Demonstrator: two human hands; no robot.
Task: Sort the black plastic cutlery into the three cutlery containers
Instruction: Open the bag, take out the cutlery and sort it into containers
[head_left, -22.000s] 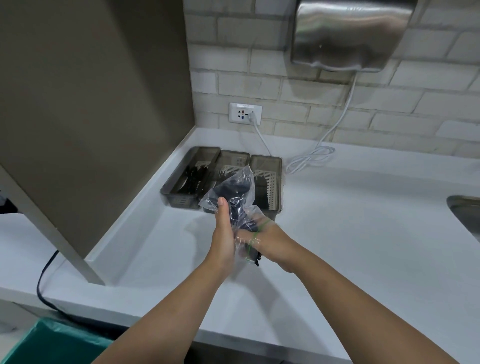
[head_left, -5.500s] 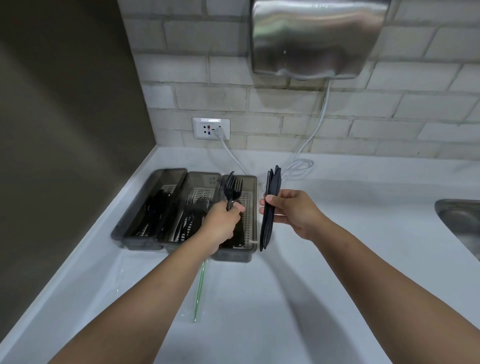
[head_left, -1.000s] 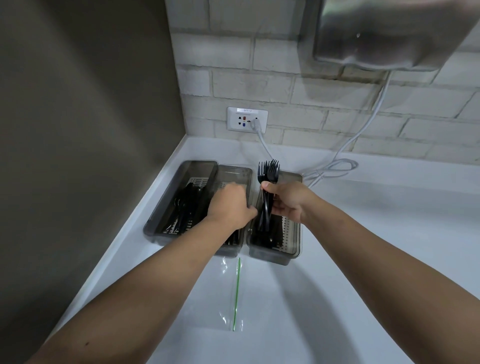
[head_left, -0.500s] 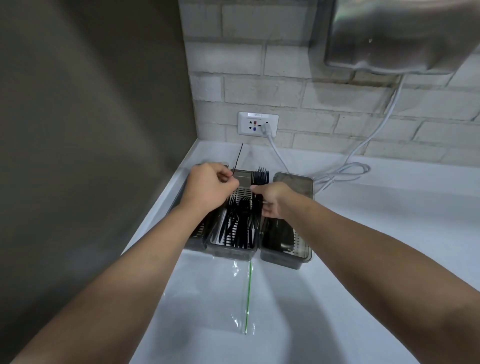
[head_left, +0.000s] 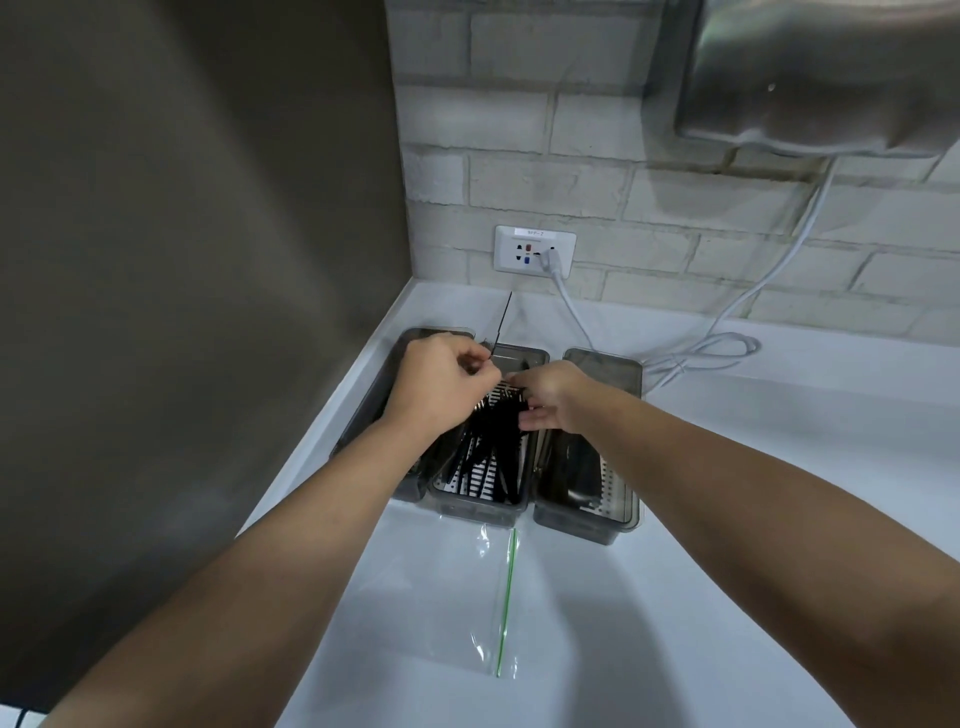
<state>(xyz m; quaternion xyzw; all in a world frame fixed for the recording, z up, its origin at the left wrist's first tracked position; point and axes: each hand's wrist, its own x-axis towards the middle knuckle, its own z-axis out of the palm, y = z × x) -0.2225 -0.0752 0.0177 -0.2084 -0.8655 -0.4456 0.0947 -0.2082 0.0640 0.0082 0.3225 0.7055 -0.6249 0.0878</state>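
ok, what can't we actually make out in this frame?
Head view only:
- Left container: contents hidden by the left hand and forearm.
- Thin black piece pinched by the left hand: seen edge-on, type unclear.
- Right hand over the middle container: the back of the hand hides whether its fingers hold cutlery.
- Right container: contents dark, partly under the right forearm.
- Hand dryer: cut off by the top and right edges.

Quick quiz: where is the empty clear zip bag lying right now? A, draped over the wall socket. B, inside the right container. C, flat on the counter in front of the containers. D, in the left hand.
C: the clear zip bag with its green seal lies flat on the white counter, just in front of the middle container.
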